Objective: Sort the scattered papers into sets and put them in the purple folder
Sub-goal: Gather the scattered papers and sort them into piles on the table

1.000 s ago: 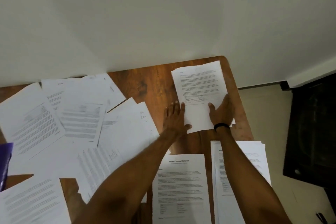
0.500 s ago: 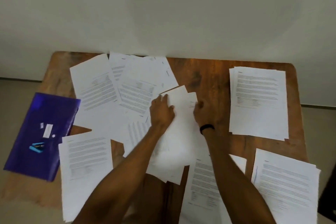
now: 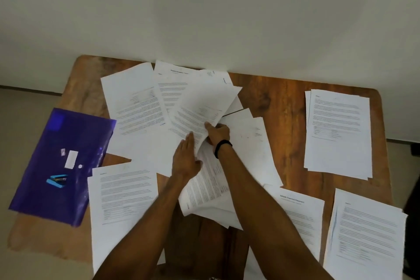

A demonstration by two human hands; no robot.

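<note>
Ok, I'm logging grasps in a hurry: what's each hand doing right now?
Left hand: open, fingers straight, resting on the scattered papers.
Right hand: thumb and fingers pinching a raised sheet from the pile.

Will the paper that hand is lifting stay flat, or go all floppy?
Probably floppy: the sheet pinched by the right hand curves where it rises off the others. It looks thin, so it is likely very light. The left hand lies flat on the loose papers beneath, perhaps because they slide easily.
</note>
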